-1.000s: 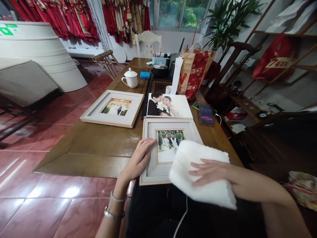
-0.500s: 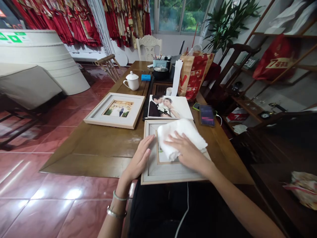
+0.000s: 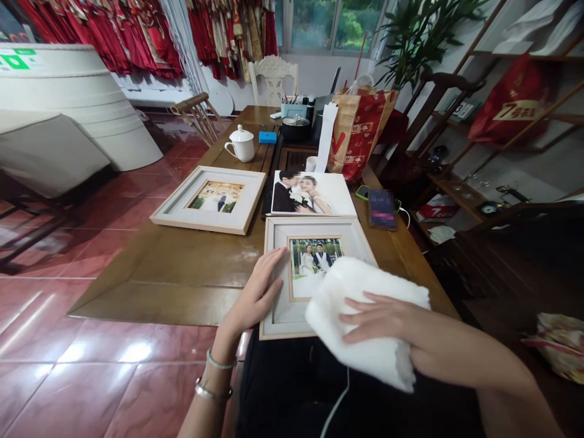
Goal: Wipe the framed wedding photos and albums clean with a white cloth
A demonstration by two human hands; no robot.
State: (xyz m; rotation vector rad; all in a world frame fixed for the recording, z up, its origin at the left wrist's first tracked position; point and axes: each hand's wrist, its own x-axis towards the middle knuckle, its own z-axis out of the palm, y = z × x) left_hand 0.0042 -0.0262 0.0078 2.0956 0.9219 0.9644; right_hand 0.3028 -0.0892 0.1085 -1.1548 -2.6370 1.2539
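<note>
Palming white folded cloth, spread right hand is likely wiping pale rectangular wooden frame at brown table's 6 o'clock; left hand, thumb apart, is bracing its 9. Next stroke's needing steadiness.

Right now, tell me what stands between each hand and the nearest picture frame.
The white cloth lies under the right hand, between it and the picture frame, hiding the near right corner. Nothing visible separates the left hand from the frame's left side.
</note>
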